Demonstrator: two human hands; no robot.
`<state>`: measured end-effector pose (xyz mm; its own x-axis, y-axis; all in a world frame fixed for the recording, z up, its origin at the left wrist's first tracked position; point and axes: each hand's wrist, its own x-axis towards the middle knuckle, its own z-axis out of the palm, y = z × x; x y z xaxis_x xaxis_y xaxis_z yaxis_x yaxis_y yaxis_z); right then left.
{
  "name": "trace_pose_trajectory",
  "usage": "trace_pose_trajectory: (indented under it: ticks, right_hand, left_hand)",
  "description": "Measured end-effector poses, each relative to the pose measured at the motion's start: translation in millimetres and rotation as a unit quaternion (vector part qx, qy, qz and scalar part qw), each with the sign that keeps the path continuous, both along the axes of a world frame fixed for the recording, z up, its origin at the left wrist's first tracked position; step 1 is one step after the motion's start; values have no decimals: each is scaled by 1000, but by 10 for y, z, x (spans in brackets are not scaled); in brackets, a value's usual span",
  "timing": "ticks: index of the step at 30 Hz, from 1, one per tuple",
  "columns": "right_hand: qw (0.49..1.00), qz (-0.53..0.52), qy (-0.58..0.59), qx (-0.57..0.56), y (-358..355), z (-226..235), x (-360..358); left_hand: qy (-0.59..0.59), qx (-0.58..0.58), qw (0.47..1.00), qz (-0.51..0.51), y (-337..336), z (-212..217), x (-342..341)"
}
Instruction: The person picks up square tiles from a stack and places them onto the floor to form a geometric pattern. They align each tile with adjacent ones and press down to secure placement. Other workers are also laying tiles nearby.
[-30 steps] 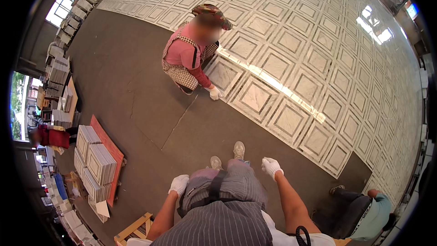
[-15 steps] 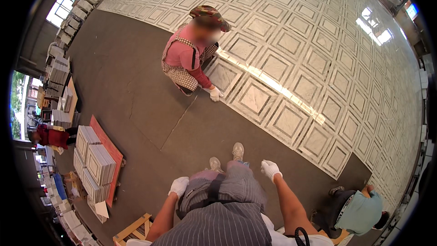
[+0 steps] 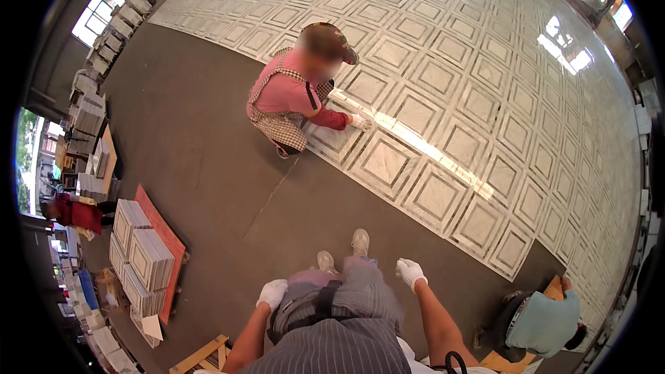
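Note:
My left hand (image 3: 272,292), in a white glove, hangs beside my left thigh with its fingers curled in and nothing seen in it. On the other side, my right hand (image 3: 411,273), also white-gloved, is held out past my right leg, fingers curled, no object showing. Neither hand touches the tiles. Ahead of me spreads a floor of pale marble tiles (image 3: 434,196) with grey square borders. A co-worker in a pink top and checked apron (image 3: 287,100) crouches at its near edge, a white-gloved hand (image 3: 361,122) on the tiles.
Stacked framed tiles (image 3: 149,256) stand on a red pallet (image 3: 161,218) at left. Another person in a light blue top (image 3: 544,322) crouches at lower right. A person in red (image 3: 83,215) is at far left. A wooden crate (image 3: 201,357) lies near my left arm. Bare grey floor (image 3: 201,131) borders the tiles.
The crouching co-worker's gloved hand has moved from the tile edge farther onto the tiles. The view has shifted slightly; my hands keep nearly the same pose.

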<state>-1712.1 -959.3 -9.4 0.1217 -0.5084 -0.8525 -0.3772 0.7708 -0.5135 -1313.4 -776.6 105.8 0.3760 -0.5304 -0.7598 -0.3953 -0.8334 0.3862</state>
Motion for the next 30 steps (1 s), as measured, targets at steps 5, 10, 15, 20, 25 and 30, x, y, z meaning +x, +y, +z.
trace_pose_trajectory:
  ticks: [5, 10, 15, 20, 25, 30]
  right_hand:
    - [1000, -2, -3, -18, 82, -141, -24]
    - [1000, 8, -3, -9, 38, -116, -31]
    - [1000, 14, -7, 8, -132, -55, 54]
    - [993, 61, 78, -68, -524, -320, 143]
    - [965, 179, 118, -151, -1378, 548, 937]
    - [951, 162, 95, -246, -1888, 494, 1243]
  left_hand:
    - [5, 0, 1000, 18, 41, -50, 25]
    - [7, -13, 999, 33, 201, -217, 99]
    - [0, -20, 995, 95, 357, -355, 161]
    - [22, -33, 983, 180, -28, 83, -55]
    - [-11, -47, 972, 230, 140, 133, 58]
    - [-7, -48, 968, 247, 131, 103, 77]
